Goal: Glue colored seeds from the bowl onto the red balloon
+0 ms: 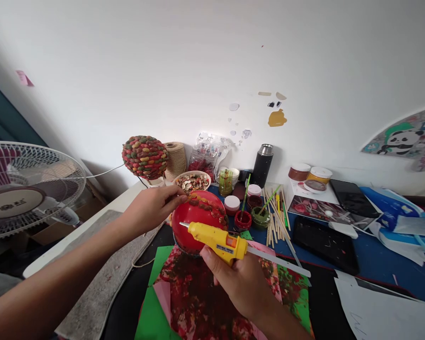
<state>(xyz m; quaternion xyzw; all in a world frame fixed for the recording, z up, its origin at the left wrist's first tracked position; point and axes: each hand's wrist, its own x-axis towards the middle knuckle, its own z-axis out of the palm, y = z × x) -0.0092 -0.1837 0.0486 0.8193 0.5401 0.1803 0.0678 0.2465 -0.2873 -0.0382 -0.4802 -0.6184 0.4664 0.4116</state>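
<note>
My right hand (241,278) grips a yellow hot glue gun (216,238), its metal nozzle pointing left in front of a red balloon-like ball (184,217). A long pale glue stick (279,259) sticks out of the gun's back end. My left hand (159,205) has its fingers pinched together at the ball's upper left; what they hold, if anything, is hidden. A band of small painted shell-like pieces (207,207) in brown, orange and green runs across the ball's top. Beneath lie paint-stained pink and red paper (198,293) and a green sheet (159,269).
Behind the ball stand a bowl of shell pieces (193,180), a twine spool (176,160) and a finished-looking covered ball (145,158). Paint jars (242,220), wooden sticks (278,217) and a black flask (264,165) are to the right. A fan (31,189) stands left.
</note>
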